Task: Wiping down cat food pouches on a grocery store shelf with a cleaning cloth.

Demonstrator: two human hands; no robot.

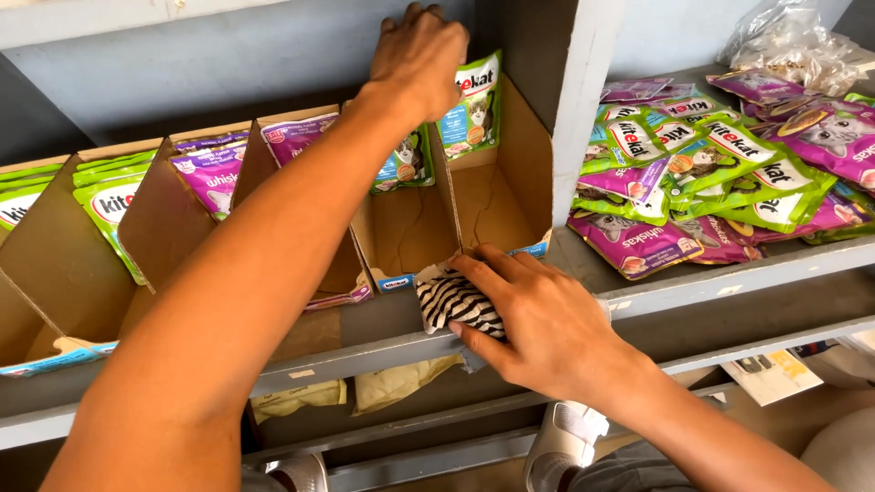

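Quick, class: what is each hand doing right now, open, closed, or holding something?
Left hand: closed on a green pet-food pouch in the cardboard display box.
Right hand: open, pressing a zebra-striped cloth on the shelf edge.

Left hand (417,56) is up on a green pouch (476,105) standing in a cardboard display box (510,173), right hand (533,314) pressing a zebra-striped cloth (456,301) onto the grey shelf (656,292) edge.
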